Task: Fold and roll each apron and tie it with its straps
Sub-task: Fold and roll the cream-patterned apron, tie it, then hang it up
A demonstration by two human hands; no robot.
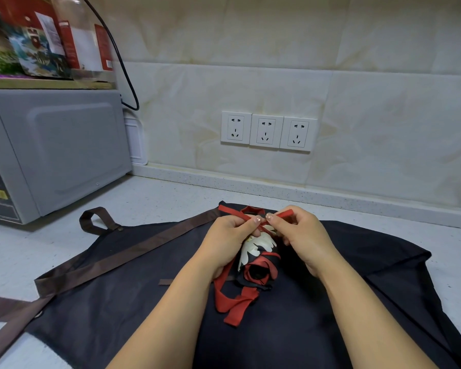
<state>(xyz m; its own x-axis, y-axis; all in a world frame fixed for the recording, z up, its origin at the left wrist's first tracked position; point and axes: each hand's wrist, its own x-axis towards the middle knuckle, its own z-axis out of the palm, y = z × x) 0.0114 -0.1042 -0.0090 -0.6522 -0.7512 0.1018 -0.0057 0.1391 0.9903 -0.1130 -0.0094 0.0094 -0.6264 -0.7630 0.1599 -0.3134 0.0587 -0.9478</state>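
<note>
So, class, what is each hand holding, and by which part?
The left hand and right hand each pinch one of the red straps where they cross over the rolled apron.

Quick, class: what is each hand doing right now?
Left hand: closed, pinching one red strap.
Right hand: closed, pinching the other red strap.
</note>
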